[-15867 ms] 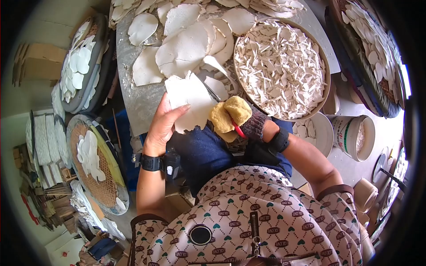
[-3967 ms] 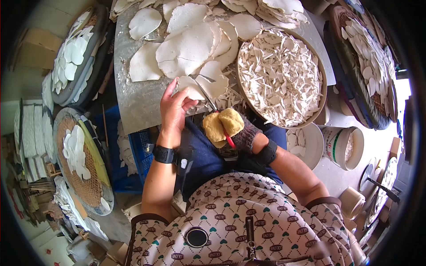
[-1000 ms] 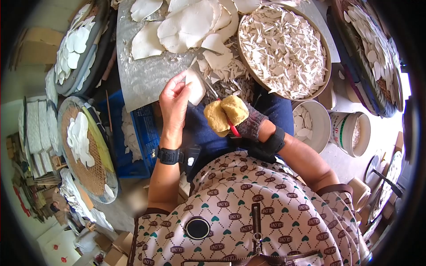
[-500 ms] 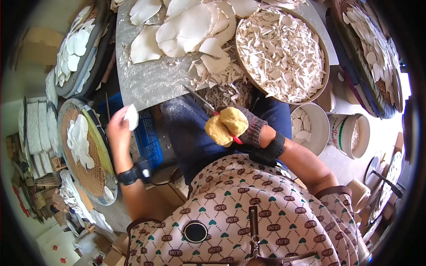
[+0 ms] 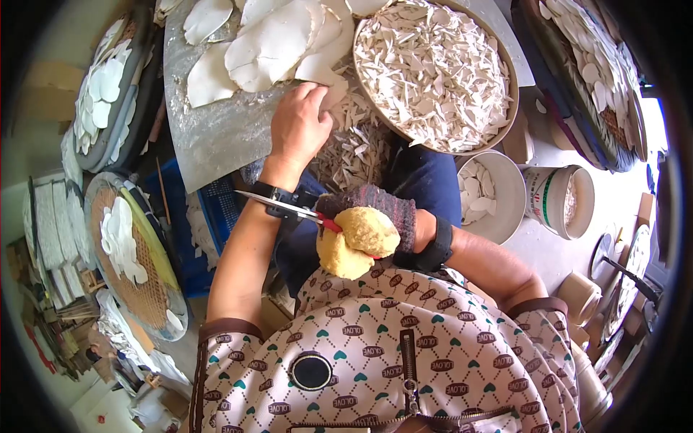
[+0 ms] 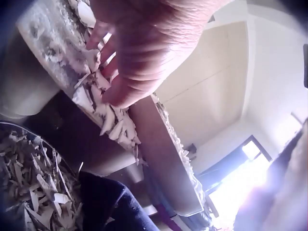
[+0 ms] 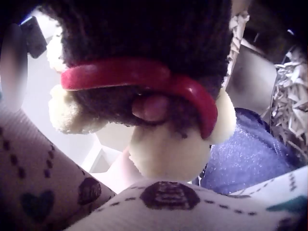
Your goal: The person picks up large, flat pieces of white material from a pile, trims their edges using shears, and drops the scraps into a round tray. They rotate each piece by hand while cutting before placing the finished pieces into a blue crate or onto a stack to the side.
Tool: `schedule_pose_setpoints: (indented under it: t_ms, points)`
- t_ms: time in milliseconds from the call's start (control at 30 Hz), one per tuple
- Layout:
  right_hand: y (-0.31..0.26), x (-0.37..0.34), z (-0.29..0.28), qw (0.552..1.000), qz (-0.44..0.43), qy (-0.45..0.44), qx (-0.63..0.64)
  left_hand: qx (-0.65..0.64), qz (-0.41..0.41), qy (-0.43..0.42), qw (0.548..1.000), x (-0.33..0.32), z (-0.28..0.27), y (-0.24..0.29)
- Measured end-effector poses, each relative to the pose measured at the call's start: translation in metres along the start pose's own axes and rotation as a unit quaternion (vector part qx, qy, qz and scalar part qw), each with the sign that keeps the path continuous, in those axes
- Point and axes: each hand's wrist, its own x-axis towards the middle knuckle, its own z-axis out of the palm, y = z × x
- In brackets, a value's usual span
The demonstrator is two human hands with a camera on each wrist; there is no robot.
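My bare left hand [image 5: 297, 123] reaches over the front edge of the metal table [image 5: 198, 148], its fingertips at a cut white sheet piece [image 5: 315, 70] and loose scraps. In the left wrist view its thumb and fingers are spread among white scraps [image 6: 115, 122] at the table edge. My right hand [image 5: 375, 202], in a dark knitted glove, grips scissors [image 5: 278, 206] close to my belly. The blades point left and overlap my left forearm. Yellow sponge padding [image 5: 368, 231] wraps the scissors' red handles [image 7: 115, 74]. Large thin white sheets [image 5: 271, 43] lie on the table.
A round tray [image 5: 515, 94] heaped with white slivers sits at the table's right. More slivers [image 5: 354, 155] lie between my legs. Two white buckets [image 5: 511, 216] stand right. At left are a blue crate [image 5: 198, 283] and a woven round rack [image 5: 144, 289] holding white pieces.
My left hand carried a small trimmed white piece off to the left, then came back without it to the table edge. The scissors have drawn toward my belly, and their blades have swung left.
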Motion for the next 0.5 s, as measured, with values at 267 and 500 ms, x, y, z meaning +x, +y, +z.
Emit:
schedule_pose_setpoints:
  t_ms: [267,500]
  points:
    - [0.007,0.006,-0.009,0.995,-0.001,-0.006,-0.097,-0.482,-0.283,0.149,0.815,0.006,-0.026,-0.041]
    - [0.088,0.010,-0.016,0.933,-0.045,0.099,0.342,-0.671,-0.348,0.077,0.651,-0.023,-0.055,-0.035]
